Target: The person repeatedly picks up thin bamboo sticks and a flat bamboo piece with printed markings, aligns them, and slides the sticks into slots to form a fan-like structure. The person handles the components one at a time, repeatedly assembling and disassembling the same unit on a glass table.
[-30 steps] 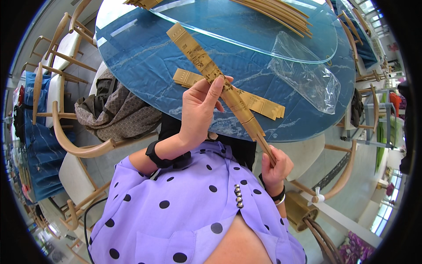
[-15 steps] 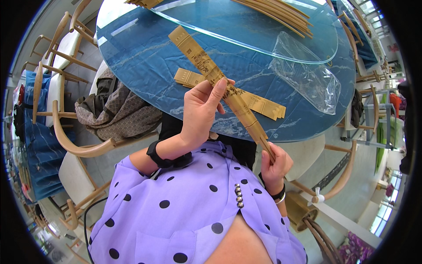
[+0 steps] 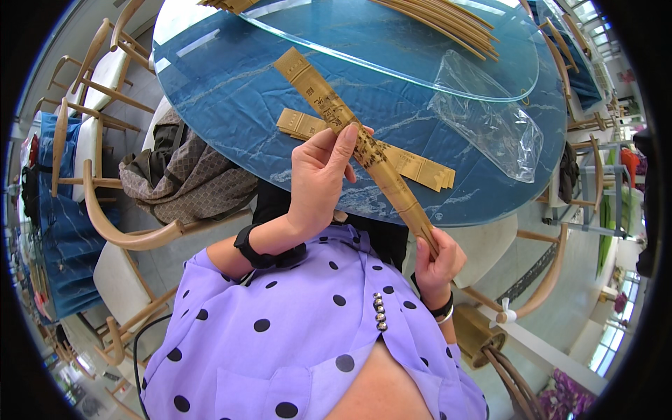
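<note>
Risk: closed bamboo fan (image 3: 364, 147), pinched at its base by right hand (image 3: 435, 260) w/ left hand (image 3: 318, 183) fingers curled round mid-length, could twist loose and drop onto glass tabletop (image 3: 231, 105) beyond.

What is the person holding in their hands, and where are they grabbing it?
A closed bamboo folding fan. The right hand grips its narrow bottom end; the left hand holds its middle with fingers.

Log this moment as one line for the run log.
left hand: holds fan mid-length | right hand: grips fan's base | fan: closed, over table | second fan: lies on table
</note>
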